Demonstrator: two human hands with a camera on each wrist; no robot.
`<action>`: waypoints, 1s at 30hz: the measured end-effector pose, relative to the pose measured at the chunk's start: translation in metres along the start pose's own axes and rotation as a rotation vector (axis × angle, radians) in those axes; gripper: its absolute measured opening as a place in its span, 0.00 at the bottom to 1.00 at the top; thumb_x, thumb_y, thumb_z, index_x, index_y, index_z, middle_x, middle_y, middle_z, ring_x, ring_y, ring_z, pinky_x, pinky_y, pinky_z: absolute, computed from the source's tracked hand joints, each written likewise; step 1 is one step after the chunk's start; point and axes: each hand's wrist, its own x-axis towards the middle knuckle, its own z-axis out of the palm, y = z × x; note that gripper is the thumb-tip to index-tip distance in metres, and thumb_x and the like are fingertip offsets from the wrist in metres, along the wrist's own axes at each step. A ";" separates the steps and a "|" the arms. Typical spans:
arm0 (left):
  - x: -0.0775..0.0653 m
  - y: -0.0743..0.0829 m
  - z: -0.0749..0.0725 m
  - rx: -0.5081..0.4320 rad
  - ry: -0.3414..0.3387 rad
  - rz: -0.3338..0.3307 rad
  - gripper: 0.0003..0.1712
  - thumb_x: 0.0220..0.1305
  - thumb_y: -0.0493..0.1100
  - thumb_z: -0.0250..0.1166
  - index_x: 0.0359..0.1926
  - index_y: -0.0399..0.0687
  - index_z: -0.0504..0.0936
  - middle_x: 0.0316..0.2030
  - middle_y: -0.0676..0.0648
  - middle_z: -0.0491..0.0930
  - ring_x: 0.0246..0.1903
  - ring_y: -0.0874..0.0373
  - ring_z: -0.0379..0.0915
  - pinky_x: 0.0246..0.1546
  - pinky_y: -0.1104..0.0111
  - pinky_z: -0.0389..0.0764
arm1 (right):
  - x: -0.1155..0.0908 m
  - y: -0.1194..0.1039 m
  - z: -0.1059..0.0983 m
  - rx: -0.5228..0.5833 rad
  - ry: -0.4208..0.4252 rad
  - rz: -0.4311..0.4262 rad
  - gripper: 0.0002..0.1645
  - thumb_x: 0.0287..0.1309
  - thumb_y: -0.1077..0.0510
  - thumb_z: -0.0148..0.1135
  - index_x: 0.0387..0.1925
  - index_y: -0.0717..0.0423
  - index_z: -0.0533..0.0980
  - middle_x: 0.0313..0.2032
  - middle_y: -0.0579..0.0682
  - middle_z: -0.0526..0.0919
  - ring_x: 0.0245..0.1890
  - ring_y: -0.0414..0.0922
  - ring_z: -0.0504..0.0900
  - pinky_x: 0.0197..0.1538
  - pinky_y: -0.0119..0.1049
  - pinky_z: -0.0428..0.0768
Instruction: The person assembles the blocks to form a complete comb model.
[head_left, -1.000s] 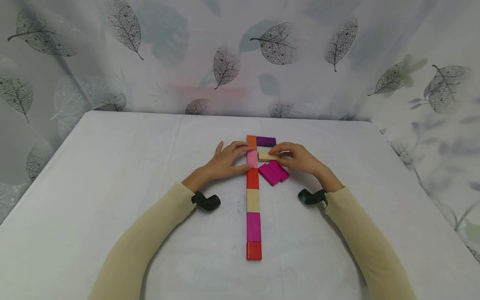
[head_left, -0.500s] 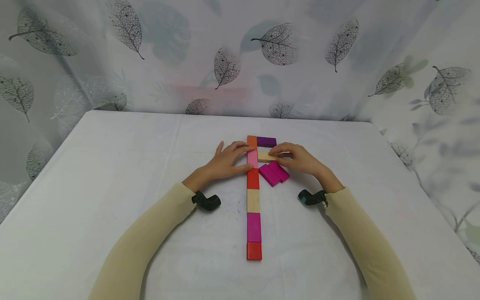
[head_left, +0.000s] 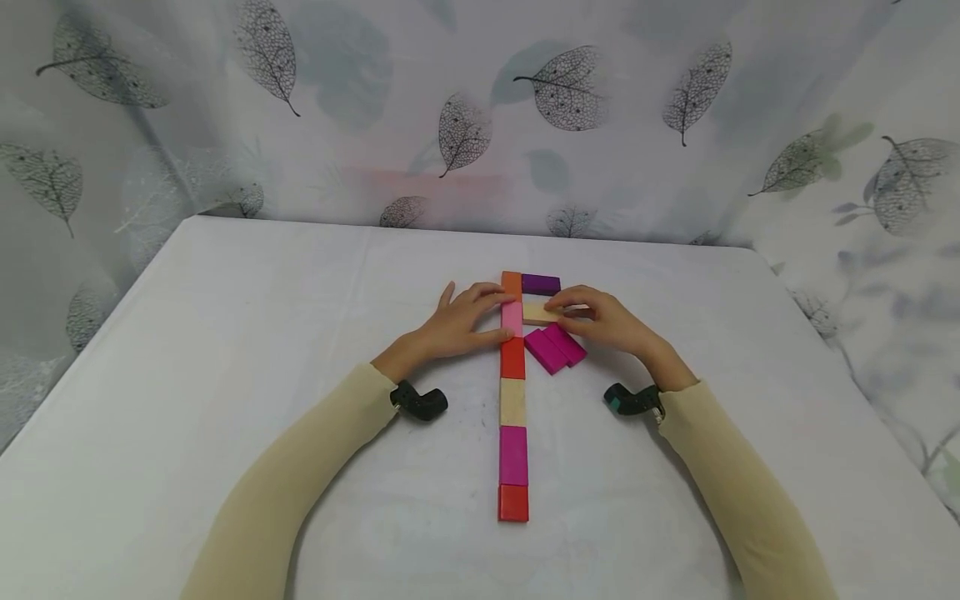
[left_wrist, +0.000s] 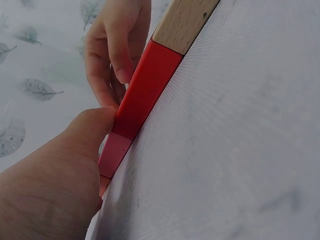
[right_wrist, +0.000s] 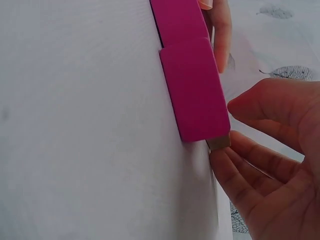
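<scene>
On the white table, a straight row of coloured blocks runs away from me. My left hand (head_left: 459, 325) lies along its left side near the far end, fingers extended over the orange block (head_left: 511, 282) and pink block (head_left: 512, 317). Its thumb touches the row where pink meets the red block (left_wrist: 146, 92). From the right, my right hand (head_left: 615, 323) pinches a plain wooden block (head_left: 536, 314) between thumb and fingers. That block lies crosswise, its left end against the row's side by the pink block. In the right wrist view a magenta block (right_wrist: 195, 92) hides most of it.
A purple block (head_left: 541, 284) lies crosswise at the far end, beside the orange one. Two magenta blocks (head_left: 545, 352) sit slanted just nearer than the right hand. Toward me the row continues with a wooden block (head_left: 513, 402), a magenta one (head_left: 513, 456) and a red one (head_left: 513, 503).
The wooden block in my right hand has slid slightly left, closing the thin gap to the row. Both hands otherwise stay in place; the head view has shifted a little.
</scene>
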 end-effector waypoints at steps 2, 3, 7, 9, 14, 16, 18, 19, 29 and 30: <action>0.001 0.001 0.000 0.004 0.001 -0.002 0.36 0.66 0.60 0.59 0.72 0.58 0.64 0.71 0.48 0.58 0.72 0.54 0.52 0.70 0.43 0.28 | -0.002 0.000 -0.001 -0.004 0.007 0.011 0.19 0.64 0.68 0.58 0.56 0.67 0.74 0.56 0.63 0.73 0.58 0.60 0.73 0.62 0.56 0.72; 0.001 0.001 0.000 0.004 0.002 -0.003 0.36 0.66 0.60 0.59 0.72 0.58 0.64 0.71 0.48 0.59 0.72 0.54 0.52 0.70 0.43 0.28 | -0.002 0.001 -0.001 -0.005 0.011 0.018 0.20 0.64 0.68 0.58 0.57 0.67 0.73 0.57 0.63 0.73 0.59 0.60 0.72 0.62 0.56 0.71; 0.001 0.002 0.001 -0.001 0.002 -0.004 0.36 0.66 0.60 0.59 0.72 0.58 0.65 0.71 0.48 0.59 0.72 0.54 0.52 0.70 0.43 0.28 | -0.007 0.001 -0.003 -0.006 0.020 0.034 0.23 0.64 0.67 0.59 0.59 0.67 0.71 0.58 0.64 0.72 0.60 0.61 0.72 0.63 0.58 0.70; 0.001 0.002 0.001 -0.004 0.002 -0.004 0.36 0.66 0.60 0.59 0.72 0.57 0.65 0.71 0.48 0.59 0.71 0.54 0.52 0.70 0.43 0.28 | -0.010 0.001 -0.004 0.002 0.020 0.034 0.24 0.64 0.67 0.59 0.60 0.67 0.70 0.58 0.64 0.71 0.60 0.61 0.72 0.63 0.58 0.69; 0.000 0.002 0.000 -0.006 0.004 -0.008 0.36 0.66 0.60 0.60 0.71 0.57 0.65 0.71 0.48 0.59 0.71 0.54 0.53 0.70 0.43 0.29 | -0.014 0.000 -0.004 0.004 0.023 0.029 0.24 0.64 0.67 0.59 0.61 0.67 0.69 0.58 0.64 0.71 0.59 0.61 0.72 0.63 0.58 0.69; -0.001 0.002 -0.001 -0.005 0.003 -0.010 0.36 0.66 0.60 0.59 0.72 0.58 0.64 0.71 0.49 0.59 0.71 0.54 0.52 0.70 0.43 0.29 | -0.015 0.000 -0.003 0.001 0.025 0.031 0.24 0.63 0.67 0.59 0.60 0.67 0.69 0.58 0.64 0.72 0.59 0.61 0.72 0.63 0.58 0.70; -0.001 0.002 -0.001 -0.004 0.003 -0.009 0.36 0.66 0.60 0.59 0.72 0.58 0.64 0.71 0.49 0.59 0.71 0.54 0.52 0.70 0.43 0.29 | -0.015 -0.001 -0.002 0.001 0.024 0.029 0.24 0.63 0.68 0.59 0.60 0.67 0.69 0.58 0.64 0.71 0.59 0.61 0.72 0.62 0.58 0.70; -0.001 0.002 -0.001 -0.002 0.003 -0.009 0.36 0.67 0.60 0.59 0.72 0.57 0.64 0.70 0.48 0.59 0.71 0.54 0.53 0.70 0.43 0.29 | -0.016 -0.001 -0.002 0.000 0.023 0.027 0.24 0.63 0.67 0.59 0.60 0.67 0.69 0.58 0.64 0.71 0.58 0.61 0.72 0.62 0.58 0.70; 0.000 0.002 -0.001 0.000 0.002 -0.002 0.35 0.67 0.59 0.59 0.72 0.56 0.64 0.71 0.47 0.59 0.71 0.53 0.52 0.70 0.43 0.29 | -0.022 -0.002 0.000 -0.035 0.045 0.039 0.25 0.62 0.68 0.60 0.61 0.68 0.69 0.56 0.65 0.72 0.56 0.60 0.73 0.61 0.57 0.72; 0.000 0.002 -0.001 -0.001 0.003 -0.001 0.35 0.67 0.59 0.59 0.71 0.56 0.65 0.71 0.47 0.59 0.71 0.53 0.52 0.70 0.43 0.29 | -0.023 -0.003 0.000 -0.038 0.050 0.042 0.25 0.63 0.68 0.60 0.61 0.68 0.69 0.56 0.65 0.73 0.55 0.60 0.73 0.60 0.57 0.72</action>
